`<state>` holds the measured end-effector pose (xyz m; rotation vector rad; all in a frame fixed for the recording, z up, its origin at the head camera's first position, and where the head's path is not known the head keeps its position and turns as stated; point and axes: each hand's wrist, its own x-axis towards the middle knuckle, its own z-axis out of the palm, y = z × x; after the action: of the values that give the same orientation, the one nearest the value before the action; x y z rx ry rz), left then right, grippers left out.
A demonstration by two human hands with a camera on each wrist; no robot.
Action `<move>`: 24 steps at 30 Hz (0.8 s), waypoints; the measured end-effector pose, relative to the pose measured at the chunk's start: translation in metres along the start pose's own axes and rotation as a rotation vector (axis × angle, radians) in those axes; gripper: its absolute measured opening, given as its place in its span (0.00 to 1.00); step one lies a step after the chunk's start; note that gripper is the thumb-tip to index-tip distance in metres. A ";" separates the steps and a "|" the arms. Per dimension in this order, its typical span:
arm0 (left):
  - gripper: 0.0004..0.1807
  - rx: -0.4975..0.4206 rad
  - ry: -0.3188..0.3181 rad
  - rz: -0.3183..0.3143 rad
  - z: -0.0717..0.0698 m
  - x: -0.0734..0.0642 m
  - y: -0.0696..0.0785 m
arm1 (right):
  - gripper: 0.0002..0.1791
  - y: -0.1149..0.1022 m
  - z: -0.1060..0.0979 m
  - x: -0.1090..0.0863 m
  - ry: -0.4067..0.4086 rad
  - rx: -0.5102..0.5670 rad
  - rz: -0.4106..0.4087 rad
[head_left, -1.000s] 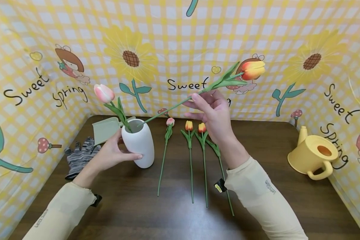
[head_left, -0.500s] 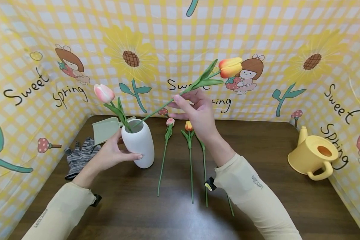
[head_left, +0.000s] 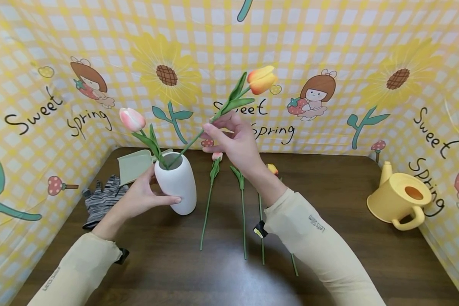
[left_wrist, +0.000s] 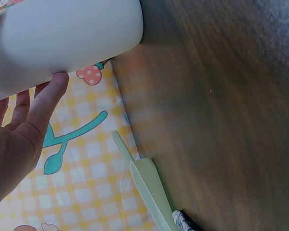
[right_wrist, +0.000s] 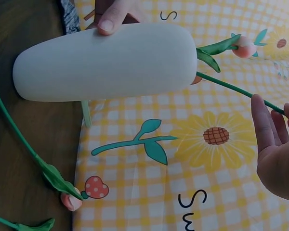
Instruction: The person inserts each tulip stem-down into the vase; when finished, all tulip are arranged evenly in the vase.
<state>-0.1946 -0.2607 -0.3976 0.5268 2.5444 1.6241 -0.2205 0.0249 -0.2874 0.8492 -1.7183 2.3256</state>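
Note:
A white vase stands on the dark table, gripped around its left side by my left hand, thumb across the front. One pink-and-white tulip leans leftward out of its mouth. My right hand pinches the green stem of a yellow-orange tulip below its leaves. That stem slants down into the vase opening; its lower end is hidden inside. In the right wrist view the stem enters the vase's mouth beside the pink tulip's leaves.
A pink tulip and several orange-yellow ones lie on the table, partly covered by the right arm. A yellow watering can stands at right. A grey striped glove and a pale green dustpan lie at left. Checkered cloth hangs behind.
My right hand has moved left with the yellow-orange tulip, whose stem now stands steeper and reaches further into the vase. The left hand and vase have stayed in place.

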 end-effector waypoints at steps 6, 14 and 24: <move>0.50 -0.009 0.002 -0.005 0.001 0.001 -0.001 | 0.04 0.005 0.005 0.006 -0.051 -0.039 0.019; 0.49 -0.013 -0.002 0.004 0.000 0.001 -0.002 | 0.05 0.013 0.016 0.011 -0.097 -0.016 0.058; 0.50 -0.017 -0.009 0.008 0.000 0.002 -0.003 | 0.07 0.020 0.030 0.017 -0.148 -0.038 0.154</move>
<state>-0.1970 -0.2612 -0.4001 0.5426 2.5230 1.6410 -0.2321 -0.0132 -0.2903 0.9347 -1.9456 2.3708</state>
